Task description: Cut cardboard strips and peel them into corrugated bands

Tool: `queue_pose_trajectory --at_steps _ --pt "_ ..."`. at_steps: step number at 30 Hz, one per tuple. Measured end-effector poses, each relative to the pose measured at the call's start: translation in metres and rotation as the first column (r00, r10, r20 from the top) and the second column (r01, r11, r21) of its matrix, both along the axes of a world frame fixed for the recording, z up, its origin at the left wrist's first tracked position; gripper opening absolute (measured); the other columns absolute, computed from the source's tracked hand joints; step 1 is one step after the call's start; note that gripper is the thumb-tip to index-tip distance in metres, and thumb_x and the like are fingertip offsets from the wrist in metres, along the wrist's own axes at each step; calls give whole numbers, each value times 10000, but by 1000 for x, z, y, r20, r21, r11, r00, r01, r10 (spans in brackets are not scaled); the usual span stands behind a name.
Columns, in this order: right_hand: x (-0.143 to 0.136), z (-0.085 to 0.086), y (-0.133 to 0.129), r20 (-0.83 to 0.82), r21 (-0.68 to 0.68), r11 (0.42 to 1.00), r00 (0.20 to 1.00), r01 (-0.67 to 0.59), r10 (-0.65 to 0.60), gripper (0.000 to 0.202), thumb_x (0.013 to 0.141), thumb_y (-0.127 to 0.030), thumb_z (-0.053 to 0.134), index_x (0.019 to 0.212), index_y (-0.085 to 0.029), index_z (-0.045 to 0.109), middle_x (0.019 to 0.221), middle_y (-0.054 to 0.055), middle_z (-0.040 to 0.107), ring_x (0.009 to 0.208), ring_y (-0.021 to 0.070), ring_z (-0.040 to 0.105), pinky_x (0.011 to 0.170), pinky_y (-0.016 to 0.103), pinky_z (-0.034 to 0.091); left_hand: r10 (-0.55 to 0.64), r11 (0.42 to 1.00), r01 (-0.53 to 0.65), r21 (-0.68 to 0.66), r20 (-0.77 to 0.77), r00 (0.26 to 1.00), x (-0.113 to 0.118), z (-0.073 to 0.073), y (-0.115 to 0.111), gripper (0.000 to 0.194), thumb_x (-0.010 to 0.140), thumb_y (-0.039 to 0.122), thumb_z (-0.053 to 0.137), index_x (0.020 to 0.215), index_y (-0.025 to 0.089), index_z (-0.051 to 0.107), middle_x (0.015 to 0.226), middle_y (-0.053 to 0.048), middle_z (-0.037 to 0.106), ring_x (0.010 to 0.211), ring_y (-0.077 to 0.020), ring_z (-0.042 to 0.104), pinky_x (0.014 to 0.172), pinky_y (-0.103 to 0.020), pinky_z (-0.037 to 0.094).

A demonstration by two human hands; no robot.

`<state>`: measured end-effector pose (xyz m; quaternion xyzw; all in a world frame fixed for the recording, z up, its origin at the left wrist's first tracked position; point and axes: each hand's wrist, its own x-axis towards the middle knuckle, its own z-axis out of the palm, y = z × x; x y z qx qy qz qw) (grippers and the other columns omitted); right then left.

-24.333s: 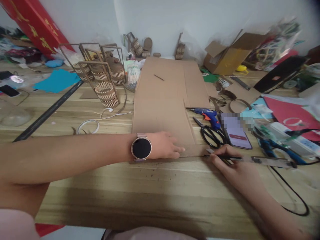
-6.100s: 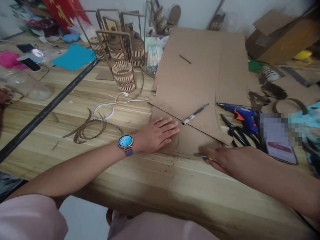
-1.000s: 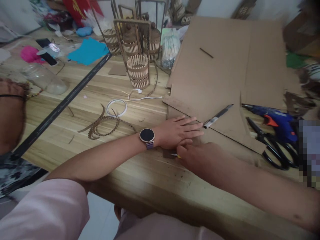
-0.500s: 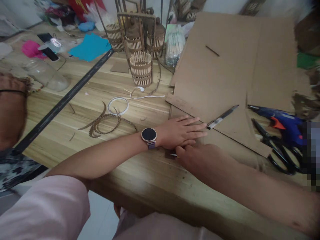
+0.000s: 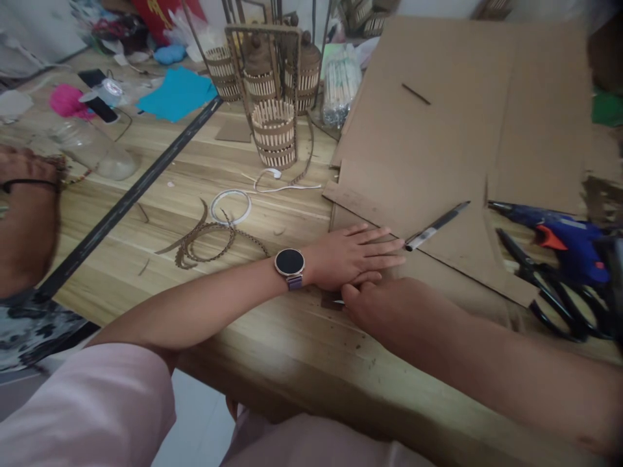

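Note:
My left hand (image 5: 348,257) lies flat with fingers spread on the near edge of a cardboard sheet (image 5: 442,275). A watch (image 5: 289,262) sits on that wrist. Touching its little finger, my right hand (image 5: 384,301) is closed, and what its fingers hold is hidden. By its fingertips shows a small dark piece with a pale edge (image 5: 333,302), whose kind I cannot make out. A pen (image 5: 438,226) rests just beyond my left fingertips. Left of the hands lie coiled corrugated cardboard strips (image 5: 207,246) and a roll of white tape (image 5: 231,207).
Large cardboard (image 5: 433,136) covers the right side. A blue glue gun (image 5: 559,237) and black scissors (image 5: 555,292) lie at right. Small stick-and-cardboard baskets (image 5: 275,133) stand behind. A long black ruler (image 5: 131,194) crosses the left side, near another person's arm (image 5: 29,220).
My hands stay almost in place. The view has shifted slightly, and the other person's arm at left shows a little more.

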<state>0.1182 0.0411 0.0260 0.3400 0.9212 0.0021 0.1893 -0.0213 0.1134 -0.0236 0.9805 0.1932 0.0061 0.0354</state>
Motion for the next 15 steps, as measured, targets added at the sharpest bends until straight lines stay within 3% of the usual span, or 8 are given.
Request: queue_pose_trajectory --at_steps 4,8,15 --pt "1 3 1 101 -15 1000 995 -18 20 314 740 5 541 971 -140 697 721 91 735 503 207 657 396 271 311 -2 1000 2 -14 0 1000 0 -1 1 501 1060 362 359 1542 227 359 1644 -22 289 1539 -240 180 1244 -409 141" --pt "6 7 -1 178 0 1000 984 0 0 448 724 37 504 1091 -147 682 714 84 737 468 205 647 367 292 218 -4 1000 4 -29 6 1000 1 -1 1 510 1056 374 364 1543 222 359 1639 -31 299 1539 -239 179 1245 -426 145" --pt "47 -5 -9 124 -12 998 990 65 -63 269 740 21 515 834 -187 658 603 35 662 484 195 654 394 292 157 11 1000 -11 -29 -12 1000 0 0 -1 513 1067 380 310 1552 217 337 1653 -19 256 1541 -251 166 1247 -431 126"
